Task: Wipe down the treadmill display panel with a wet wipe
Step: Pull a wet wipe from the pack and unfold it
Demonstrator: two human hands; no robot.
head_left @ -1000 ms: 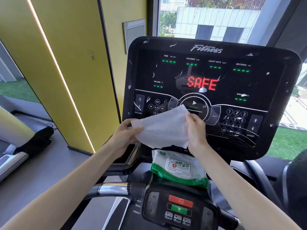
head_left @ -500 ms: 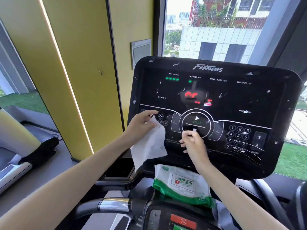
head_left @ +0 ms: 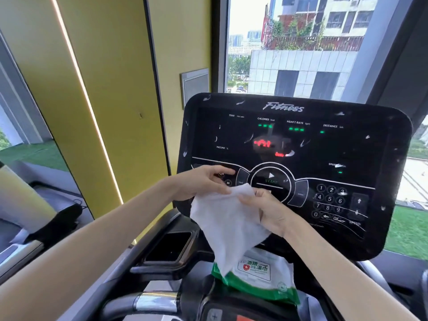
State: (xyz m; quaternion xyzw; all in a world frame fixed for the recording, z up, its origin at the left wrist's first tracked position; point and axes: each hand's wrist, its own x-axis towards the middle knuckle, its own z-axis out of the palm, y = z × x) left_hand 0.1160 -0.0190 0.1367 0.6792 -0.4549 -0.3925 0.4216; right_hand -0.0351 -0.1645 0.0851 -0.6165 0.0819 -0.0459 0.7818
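The black treadmill display panel [head_left: 347, 147] stands in front of me, dotted with white smears and showing red and green lights. A white wet wipe [head_left: 227, 223] hangs in front of its lower left part. My left hand [head_left: 203, 181] pinches the wipe's top edge at the left. My right hand [head_left: 268, 212] grips the wipe's right side with curled fingers, just below the START button. The wipe's lower corner droops onto the green and white wipe pack [head_left: 259, 279].
The wipe pack lies on the console ledge below the panel. A dark cup holder tray [head_left: 171, 246] sits to the left, with a chrome handlebar [head_left: 152, 302] beneath. A yellow wall [head_left: 111, 89] stands on the left; a window [head_left: 301, 54] is behind the panel. Another treadmill [head_left: 27, 228] is at far left.
My right hand, which had let go of the wipe half a second ago, has taken hold of its right side again. The view has tilted upward, so the panel sits lower in frame.
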